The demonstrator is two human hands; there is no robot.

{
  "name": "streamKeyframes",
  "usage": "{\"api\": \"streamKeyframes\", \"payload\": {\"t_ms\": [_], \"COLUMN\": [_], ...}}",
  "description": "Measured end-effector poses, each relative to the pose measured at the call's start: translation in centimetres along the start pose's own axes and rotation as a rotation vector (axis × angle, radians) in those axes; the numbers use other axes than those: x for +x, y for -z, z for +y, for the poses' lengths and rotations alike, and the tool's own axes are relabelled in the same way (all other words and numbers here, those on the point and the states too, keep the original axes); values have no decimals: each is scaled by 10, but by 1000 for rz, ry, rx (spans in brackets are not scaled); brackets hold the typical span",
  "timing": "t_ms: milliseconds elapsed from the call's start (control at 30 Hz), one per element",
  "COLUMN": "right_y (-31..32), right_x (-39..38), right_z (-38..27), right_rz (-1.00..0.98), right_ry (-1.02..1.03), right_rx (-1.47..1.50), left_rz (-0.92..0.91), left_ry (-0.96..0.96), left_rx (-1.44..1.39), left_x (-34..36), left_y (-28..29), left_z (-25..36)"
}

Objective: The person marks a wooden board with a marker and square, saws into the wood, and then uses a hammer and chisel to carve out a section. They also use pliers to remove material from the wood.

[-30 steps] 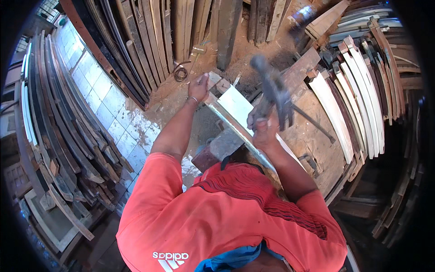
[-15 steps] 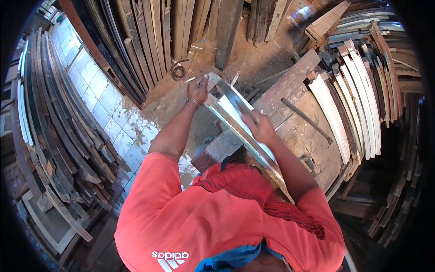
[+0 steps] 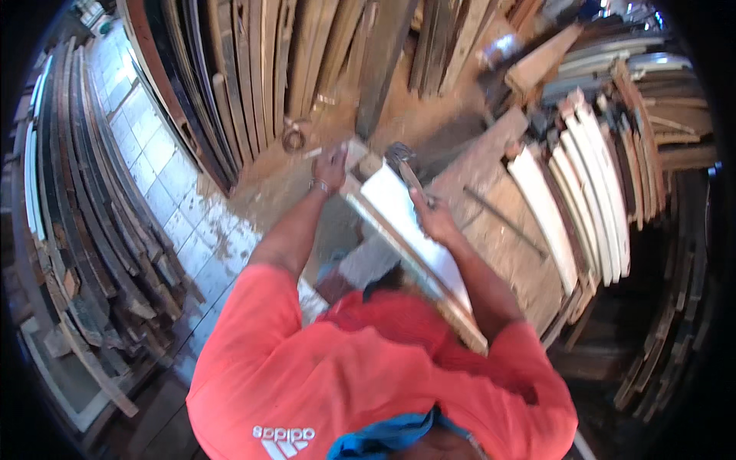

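Observation:
A long wooden piece [image 3: 399,234] with a white panel face [image 3: 406,218] lies slanted in front of me, its near end by my torso. At its far end, my left hand [image 3: 330,170] is closed on the edge; blur hides the exact fingertips. My right hand [image 3: 435,218] grips the handle of a hammer [image 3: 402,156], whose dark head is raised beside the panel's far right corner, apart from it. Under the piece are a rough wooden beam [image 3: 368,261] and the workbench [image 3: 502,245].
A dark metal bar [image 3: 506,220] lies on the bench to the right. White-edged boards [image 3: 548,218] are stacked beyond it. Long planks [image 3: 100,199] fill the left side, and upright timbers [image 3: 307,57] stand ahead. A coil [image 3: 294,136] rests on the dusty floor.
The hammer, blurred over the panel before, has moved away to the right and its head now shows. My left hand remains at the far end. The whole view has shifted slightly.

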State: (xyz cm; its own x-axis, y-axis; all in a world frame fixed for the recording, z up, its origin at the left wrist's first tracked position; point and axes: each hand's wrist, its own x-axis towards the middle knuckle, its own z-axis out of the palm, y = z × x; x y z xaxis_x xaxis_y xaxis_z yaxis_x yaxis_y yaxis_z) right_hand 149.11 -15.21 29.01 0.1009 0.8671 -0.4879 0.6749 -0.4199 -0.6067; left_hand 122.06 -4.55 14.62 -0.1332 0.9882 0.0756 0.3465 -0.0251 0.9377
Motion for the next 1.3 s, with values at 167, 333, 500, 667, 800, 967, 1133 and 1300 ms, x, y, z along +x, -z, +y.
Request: {"api": "streamKeyframes", "payload": {"t_ms": [167, 333, 500, 667, 800, 967, 1133, 1300], "right_y": [23, -17, 6, -23, -8, -19, -22, -13], "right_x": [-48, -14, -30, -20, -1, -26, -16, -46], "right_z": [-71, -1, -77, -11, -46, -46, -20, -7], "right_rz": [36, 130, -73, 338, -138, -1, -42, -54], "right_ry": [162, 443, 120, 716, -155, 156, 40, -124], "right_rx": [371, -167, 169, -32, 48, 288, 0, 551], "left_rz": [11, -3, -34, 114, -8, 69, -43, 21], "left_ry": [71, 75, 193, 9, 106, 24, 69, 53], "left_rx": [-14, -54, -27, -31, 98, -138, -5, -48], "left_x": [-7, -11, -8, -5, -6, -5, -8, 0], "left_y": [3, 2, 3, -12, 1, -12, -1, -1], "left_z": [-3, -5, 3, -16, -12, 2, -7, -29]}}
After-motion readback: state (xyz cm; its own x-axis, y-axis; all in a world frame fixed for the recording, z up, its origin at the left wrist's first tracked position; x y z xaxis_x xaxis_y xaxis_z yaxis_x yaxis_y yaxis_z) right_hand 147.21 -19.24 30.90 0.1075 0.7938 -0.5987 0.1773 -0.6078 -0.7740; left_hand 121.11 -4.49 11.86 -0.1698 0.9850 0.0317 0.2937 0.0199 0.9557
